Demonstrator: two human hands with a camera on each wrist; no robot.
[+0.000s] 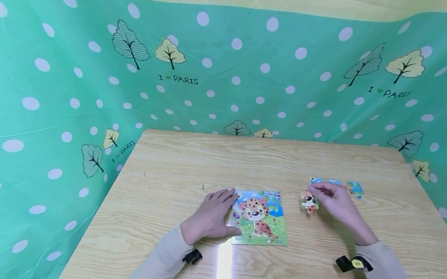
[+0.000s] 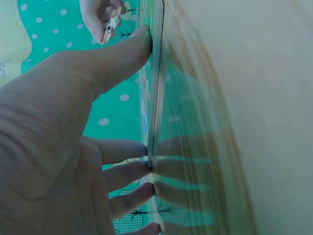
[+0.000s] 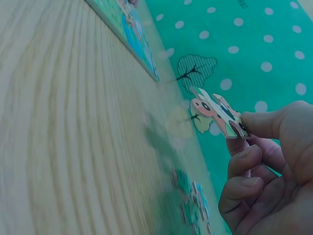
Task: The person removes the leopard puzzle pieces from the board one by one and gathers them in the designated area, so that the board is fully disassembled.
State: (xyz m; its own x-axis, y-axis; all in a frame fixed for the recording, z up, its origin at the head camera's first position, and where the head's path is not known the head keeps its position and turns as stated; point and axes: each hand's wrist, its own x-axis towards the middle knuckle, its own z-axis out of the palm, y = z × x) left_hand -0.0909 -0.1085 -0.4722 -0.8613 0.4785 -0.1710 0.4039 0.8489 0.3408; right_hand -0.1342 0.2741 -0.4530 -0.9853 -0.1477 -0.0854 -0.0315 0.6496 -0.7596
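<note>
A square puzzle board (image 1: 261, 218) with a spotted leopard cub picture lies flat on the table. My left hand (image 1: 212, 218) rests along its left side, fingers spread. In the left wrist view the left thumb (image 2: 122, 51) lies on the board's face, with the other fingertips at its edge. Right of the board, my right hand (image 1: 333, 201) pinches a puzzle piece (image 3: 215, 111) between thumb and fingers. That piece shows orange, white and green parts with black marks, and is raised above the tabletop.
Several loose puzzle pieces (image 1: 356, 188) lie beyond the right hand, partly hidden by it; some of these pieces (image 3: 195, 203) also show in the right wrist view. A green dotted cloth (image 1: 250, 73) hangs behind the wooden table (image 1: 159, 182).
</note>
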